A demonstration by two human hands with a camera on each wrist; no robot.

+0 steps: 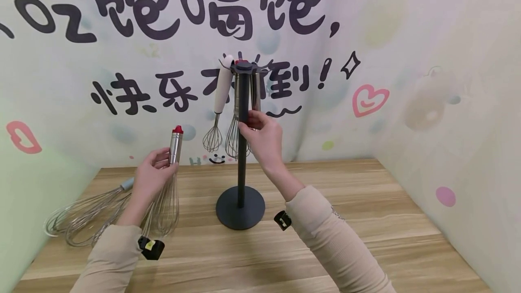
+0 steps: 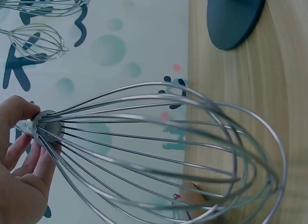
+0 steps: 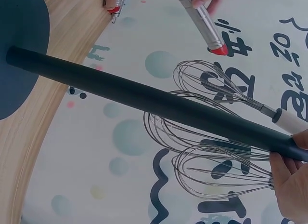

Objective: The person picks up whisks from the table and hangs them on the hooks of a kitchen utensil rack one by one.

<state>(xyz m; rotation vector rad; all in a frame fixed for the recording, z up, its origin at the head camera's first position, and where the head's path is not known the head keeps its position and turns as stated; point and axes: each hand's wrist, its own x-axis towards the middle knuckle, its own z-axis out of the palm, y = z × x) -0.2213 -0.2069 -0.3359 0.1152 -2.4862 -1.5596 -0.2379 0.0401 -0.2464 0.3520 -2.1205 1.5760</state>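
Note:
My left hand [image 1: 151, 176] grips a large balloon whisk [image 1: 175, 146] by its steel handle, red end cap up and wire loops down. In the left wrist view its wires [image 2: 144, 120] spread out from the fingers. To the right, a dark whisk stand [image 1: 242, 173] stands upright on a round base. My right hand [image 1: 266, 138] holds its pole below the hooks, thumb on one side and fingers on the other. From the top hang a small whisk with a white handle [image 1: 222, 89] and steel-handled whisks [image 1: 255, 89], partly hidden behind the pole.
More whisks [image 1: 93, 211] lie on the left of the wooden table [image 1: 346, 234], one with a pale blue handle [image 1: 127, 184]. A red-tipped handle [image 3: 114, 7] shows near the table's back edge in the right wrist view. A printed wall sheet [image 1: 407, 58] stands behind.

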